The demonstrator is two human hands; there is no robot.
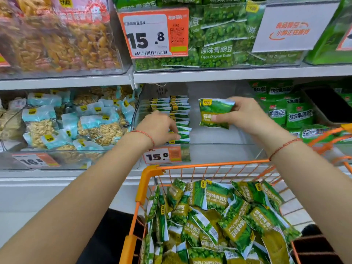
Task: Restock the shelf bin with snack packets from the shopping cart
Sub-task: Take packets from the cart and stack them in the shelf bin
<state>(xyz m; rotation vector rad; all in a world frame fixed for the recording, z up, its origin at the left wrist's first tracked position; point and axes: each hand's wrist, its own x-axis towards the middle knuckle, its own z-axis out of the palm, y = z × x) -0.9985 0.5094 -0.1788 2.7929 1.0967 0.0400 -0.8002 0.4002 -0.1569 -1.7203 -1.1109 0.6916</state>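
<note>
Clear plastic forms the shelf bin (224, 147) at the middle of the lower shelf, and it holds a row of green pea packets (181, 119) standing on edge along its left side, with the right part of its floor bare. The left hand (158, 128) rests against that row, its fingers bent over the packet tops near the front of the bin; whether it pinches one packet or only presses the row cannot be told. The right hand (245, 115) is raised inside the bin and grips a single green packet (214, 113), thumb across its front face and fingers behind, the packet upright and well apart from the row. Each wrist carries a thin red string bracelet. On the bin's front edge sits an orange price tag (162, 156) reading 15.8. Below, the orange wire shopping cart (150, 174) is pulled up to the shelf and is heaped with loose green and olive packets (219, 221) marked Peas Garlic Flavor, lying at all angles. To the left, another clear bin (19, 164) holds pale blue packets of nuts (74, 122), tagged 16.5. To the right, green packets with white lettering (297, 115) fill the next bin. The upper shelf (228, 74) carries a bin of green packets marked Peas Original Taste (217, 52) behind a large 15.8 tag (152, 33), and a bin of golden snacks (62, 44) to its left. The shelves are pale grey metal.
</note>
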